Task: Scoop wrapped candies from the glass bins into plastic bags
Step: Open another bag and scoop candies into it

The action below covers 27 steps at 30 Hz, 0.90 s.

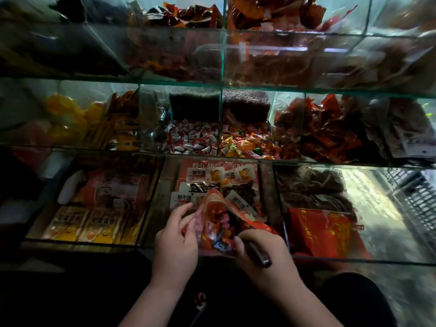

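Observation:
A red plastic bag with wrapped sweets inside hangs over the front middle glass bin. My left hand pinches the bag's left rim between thumb and fingers. My right hand grips the bag's right rim and also clasps a dark handle, whose working end is hidden. In the middle row, one bin holds red-and-white wrapped candies and its right neighbour holds orange and yellow wrapped candies.
Glass bins rise in three tiers. Front left bin has yellow egg-print packets; front right has red packets and dark snacks. Upper bins hold red and brown packets. A wire basket stands at the far right.

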Motion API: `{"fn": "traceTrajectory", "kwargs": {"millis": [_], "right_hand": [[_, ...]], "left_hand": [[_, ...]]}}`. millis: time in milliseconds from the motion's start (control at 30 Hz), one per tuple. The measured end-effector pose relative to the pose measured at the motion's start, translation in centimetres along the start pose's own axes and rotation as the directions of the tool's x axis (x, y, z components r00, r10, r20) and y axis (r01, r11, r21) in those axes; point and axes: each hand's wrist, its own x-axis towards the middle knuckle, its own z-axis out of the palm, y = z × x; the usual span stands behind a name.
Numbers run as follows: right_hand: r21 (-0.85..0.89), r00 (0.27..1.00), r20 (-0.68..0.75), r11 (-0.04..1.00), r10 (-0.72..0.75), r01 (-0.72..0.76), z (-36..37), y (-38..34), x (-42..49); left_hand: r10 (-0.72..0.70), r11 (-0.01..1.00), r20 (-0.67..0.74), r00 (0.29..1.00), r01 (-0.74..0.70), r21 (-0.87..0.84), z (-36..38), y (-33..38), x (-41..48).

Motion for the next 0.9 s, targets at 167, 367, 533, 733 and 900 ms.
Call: {"fn": "traceTrajectory", "kwargs": {"millis": [167,367,533,733,900], "right_hand": [[0.18,0.977,-0.21,0.984,0.036,0.003,-0.1,0.9,-0.5],[0.201,0.97,-0.243,0.979,0.007,0.043,-0.5,1.1,-0.6],[0.024,0.978,0.136,0.987,-0.158,0.156,0.0,2.0,-0.4],[0.005,0.97,-0.132,0.978,-0.206,0.209,-2.4,-0.3,-1.5],[0.084,0.983,-0.182,0.996,-0.02,0.036,-0.7,-0.5,-0.1]], "left_hand": [[-0.013,0.999,-0.009,1.0,0.012,-0.046,0.0,-0.1,0.2],[-0.006,0.995,-0.031,1.0,0.003,-0.1,-0.4,-0.3,0.1],[-0.005,0.993,-0.008,1.0,0.004,-0.117,-0.1,-0.3,-0.1],[-0.012,0.994,-0.051,0.999,0.007,-0.105,-0.4,-0.5,0.2],[-0.011,0.992,-0.016,1.0,0.009,-0.124,0.1,0.2,-0.1]]}}
